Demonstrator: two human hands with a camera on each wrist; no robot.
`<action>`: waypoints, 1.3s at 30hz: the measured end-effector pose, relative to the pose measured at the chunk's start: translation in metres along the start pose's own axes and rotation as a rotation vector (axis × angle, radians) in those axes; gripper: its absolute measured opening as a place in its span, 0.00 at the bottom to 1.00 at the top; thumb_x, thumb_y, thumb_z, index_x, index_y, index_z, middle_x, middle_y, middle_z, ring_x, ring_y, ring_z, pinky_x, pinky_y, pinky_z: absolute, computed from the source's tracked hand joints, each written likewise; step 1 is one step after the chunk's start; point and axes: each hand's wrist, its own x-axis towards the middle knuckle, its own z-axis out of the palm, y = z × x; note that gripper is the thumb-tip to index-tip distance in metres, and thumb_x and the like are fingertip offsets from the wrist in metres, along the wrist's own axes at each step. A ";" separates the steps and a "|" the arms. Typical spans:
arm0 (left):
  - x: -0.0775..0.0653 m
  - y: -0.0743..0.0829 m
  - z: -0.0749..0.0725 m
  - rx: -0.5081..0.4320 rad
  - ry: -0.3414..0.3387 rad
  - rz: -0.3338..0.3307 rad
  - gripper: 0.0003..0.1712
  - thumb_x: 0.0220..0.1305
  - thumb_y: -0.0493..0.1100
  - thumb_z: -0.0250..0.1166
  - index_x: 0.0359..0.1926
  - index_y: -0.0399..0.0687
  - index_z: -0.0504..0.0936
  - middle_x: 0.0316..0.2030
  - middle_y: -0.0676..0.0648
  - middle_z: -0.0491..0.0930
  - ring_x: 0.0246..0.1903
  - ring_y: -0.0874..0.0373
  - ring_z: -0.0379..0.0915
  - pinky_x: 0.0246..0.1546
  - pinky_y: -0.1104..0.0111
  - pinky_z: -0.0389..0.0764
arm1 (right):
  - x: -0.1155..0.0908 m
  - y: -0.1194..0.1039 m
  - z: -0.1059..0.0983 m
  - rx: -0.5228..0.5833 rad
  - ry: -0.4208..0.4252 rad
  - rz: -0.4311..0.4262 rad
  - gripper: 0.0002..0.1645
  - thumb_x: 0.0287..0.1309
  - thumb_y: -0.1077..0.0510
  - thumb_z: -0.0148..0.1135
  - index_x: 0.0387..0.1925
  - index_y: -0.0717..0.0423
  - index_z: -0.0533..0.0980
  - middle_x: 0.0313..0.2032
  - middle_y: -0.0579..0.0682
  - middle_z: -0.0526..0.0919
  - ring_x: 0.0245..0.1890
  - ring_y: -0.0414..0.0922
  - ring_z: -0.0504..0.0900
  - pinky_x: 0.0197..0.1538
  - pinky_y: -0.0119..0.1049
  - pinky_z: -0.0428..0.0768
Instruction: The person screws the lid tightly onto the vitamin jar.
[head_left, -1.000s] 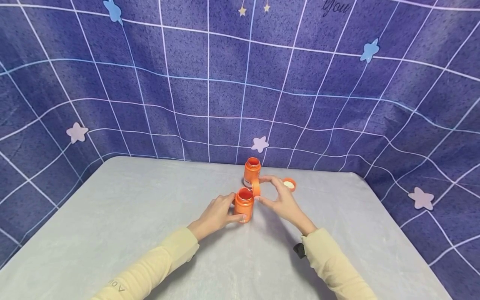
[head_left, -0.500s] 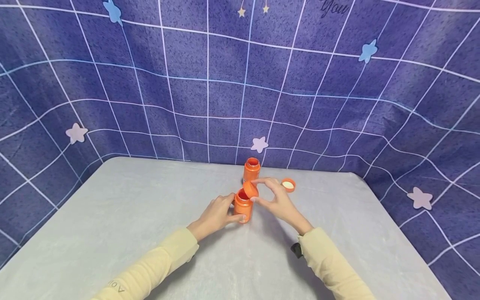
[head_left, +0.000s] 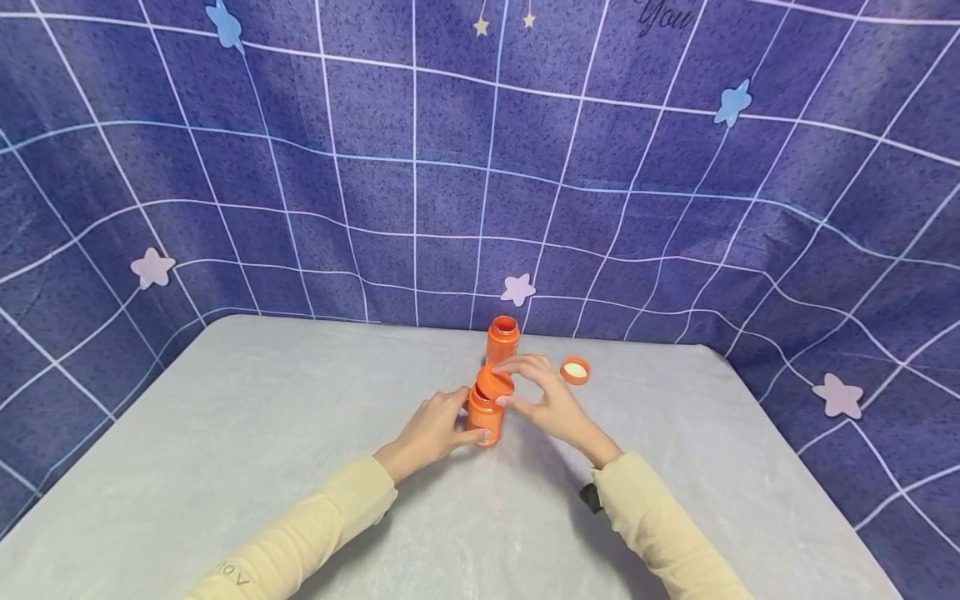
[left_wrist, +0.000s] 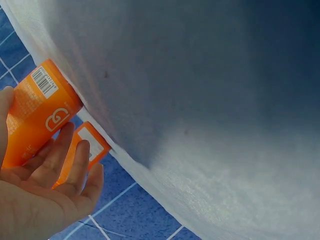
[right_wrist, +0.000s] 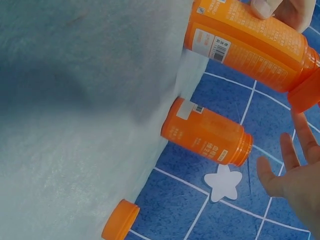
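Key relation: held cap (head_left: 495,383) vs mouth of near bottle (head_left: 486,423). Near bottle stands upright on the grey table (head_left: 262,458), long axis vertical, ahead of the person and between the 2 hands. Held cap is at the mouth, tilted, off the bottle's axis; a dark gap shows at the left of the opening, so not level. Whether any thread has caught: can't tell.

Left hand (head_left: 433,425) is round the near bottle's left side, thumb in front, fingers behind, opened to about the bottle's width. Right hand (head_left: 551,407) comes from the right, pinching held cap between thumb and fingers; it's the hand nearer the mouth.

Rear bottle (head_left: 502,337), uncapped, upright, just behind. Loose cap (head_left: 575,371), pale inside up, lies right of it, untouched.
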 end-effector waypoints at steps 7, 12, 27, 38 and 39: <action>0.000 0.000 0.000 -0.007 -0.001 0.004 0.27 0.46 0.56 0.70 0.44 0.47 0.74 0.37 0.46 0.83 0.38 0.50 0.80 0.39 0.61 0.78 | 0.002 -0.003 0.002 0.009 -0.014 -0.008 0.23 0.44 0.59 0.70 0.46 0.53 0.77 0.49 0.51 0.78 0.52 0.49 0.69 0.55 0.45 0.64; 0.000 -0.001 -0.001 0.006 -0.003 0.006 0.28 0.47 0.57 0.70 0.44 0.47 0.74 0.38 0.47 0.83 0.39 0.50 0.79 0.40 0.61 0.78 | 0.003 -0.004 0.003 0.042 -0.033 -0.007 0.23 0.44 0.61 0.70 0.46 0.57 0.78 0.48 0.55 0.78 0.53 0.54 0.68 0.56 0.50 0.63; 0.001 0.000 -0.001 -0.003 -0.011 0.007 0.28 0.47 0.56 0.69 0.46 0.46 0.73 0.39 0.47 0.82 0.40 0.51 0.79 0.41 0.61 0.77 | 0.004 -0.002 0.003 0.004 -0.068 -0.041 0.20 0.44 0.61 0.69 0.44 0.52 0.80 0.48 0.50 0.78 0.53 0.49 0.68 0.56 0.48 0.63; 0.000 0.000 -0.001 0.000 -0.002 0.006 0.27 0.47 0.56 0.70 0.45 0.47 0.74 0.38 0.48 0.82 0.39 0.51 0.79 0.41 0.61 0.77 | 0.005 -0.001 0.003 -0.004 -0.067 -0.060 0.19 0.45 0.60 0.69 0.43 0.51 0.80 0.49 0.50 0.78 0.52 0.49 0.68 0.55 0.48 0.64; 0.000 0.000 -0.001 0.000 -0.002 0.006 0.27 0.47 0.56 0.70 0.45 0.47 0.74 0.38 0.48 0.82 0.39 0.51 0.79 0.41 0.61 0.77 | 0.005 -0.001 0.003 -0.004 -0.067 -0.060 0.19 0.45 0.60 0.69 0.43 0.51 0.80 0.49 0.50 0.78 0.52 0.49 0.68 0.55 0.48 0.64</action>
